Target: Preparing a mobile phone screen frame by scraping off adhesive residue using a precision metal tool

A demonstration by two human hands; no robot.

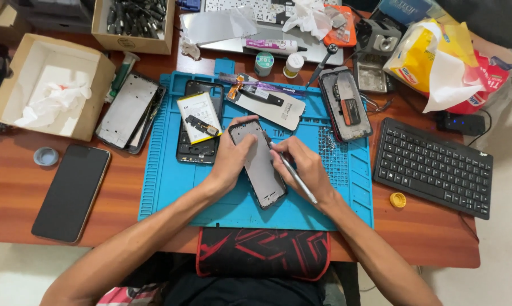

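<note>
A grey phone frame (260, 165) lies lengthwise on the blue repair mat (171, 175). My left hand (232, 154) grips its left edge, thumb across the upper part. My right hand (302, 164) holds a slim silver tool (297, 179) like a pen, its tip touching the frame's right edge. To the left on the mat lies an opened black phone (196, 148) with a white battery (197, 116) resting on it. A flat grey panel with a flex cable (267, 103) sits above my hands.
A black phone (72, 191) and a blue cap (45, 156) lie at the left. A cardboard box with tissue (52, 85), a back cover (130, 110), another opened phone (345, 103), a black keyboard (433, 167), a yellow cap (398, 199) and a yellow bag (437, 62) surround the mat.
</note>
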